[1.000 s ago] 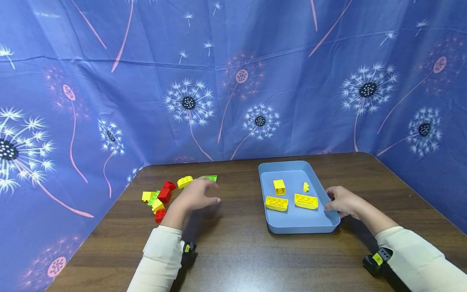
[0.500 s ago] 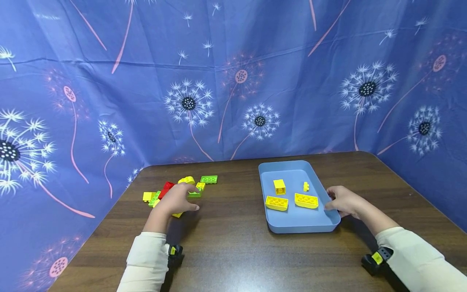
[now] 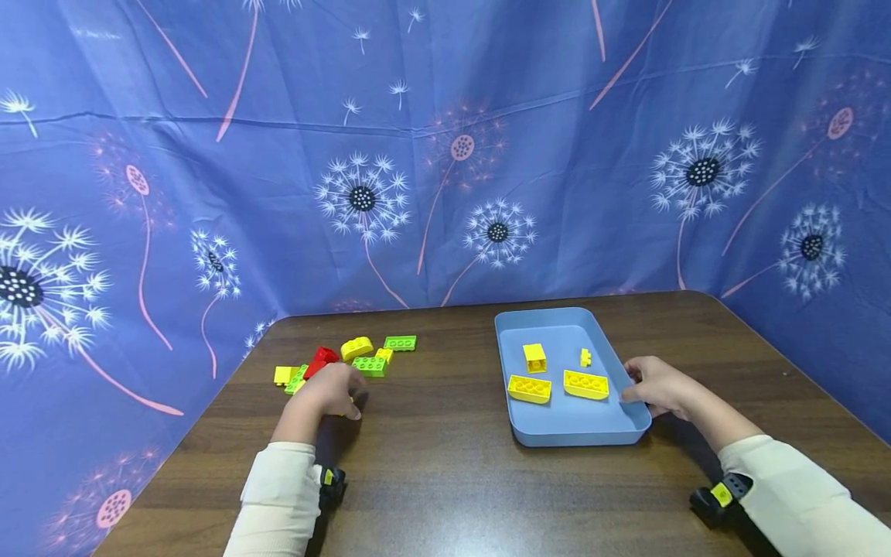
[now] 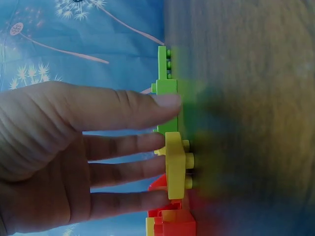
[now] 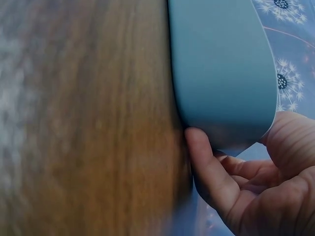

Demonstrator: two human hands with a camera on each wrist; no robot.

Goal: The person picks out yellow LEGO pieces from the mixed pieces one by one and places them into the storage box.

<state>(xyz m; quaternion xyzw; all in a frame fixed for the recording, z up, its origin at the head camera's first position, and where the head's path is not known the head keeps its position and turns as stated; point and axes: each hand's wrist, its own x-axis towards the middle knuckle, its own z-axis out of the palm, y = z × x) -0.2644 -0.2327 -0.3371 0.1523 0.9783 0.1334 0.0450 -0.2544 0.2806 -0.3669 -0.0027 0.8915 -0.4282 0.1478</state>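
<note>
My left hand (image 3: 326, 391) is low over the near side of a pile of toy building bricks at the table's left. In the left wrist view, its nearly straight fingers (image 4: 125, 146) reach a yellow brick (image 4: 175, 164), and the thumb stands apart from it. The head view mostly hides that brick under the hand. My right hand (image 3: 654, 384) grips the right rim of a blue tray (image 3: 578, 429), thumb over the edge and fingers against the outside. Inside the tray lie two long yellow bricks (image 3: 529, 389), a yellow block (image 3: 534, 357) and a small yellow piece (image 3: 585, 357).
Beyond the left hand lie red bricks (image 3: 322, 360), a rounded yellow brick (image 3: 356, 348), a green brick (image 3: 370, 367) and a flat green brick (image 3: 400, 343). Another yellow brick (image 3: 283, 375) is at the pile's left. A blue dandelion-print cloth (image 3: 431, 232) hangs behind the wooden table (image 3: 445, 464).
My left hand has moved left and toward me, uncovering the green bricks, and its thumb and fingers have drawn closer together. The right hand and tray stay put.
</note>
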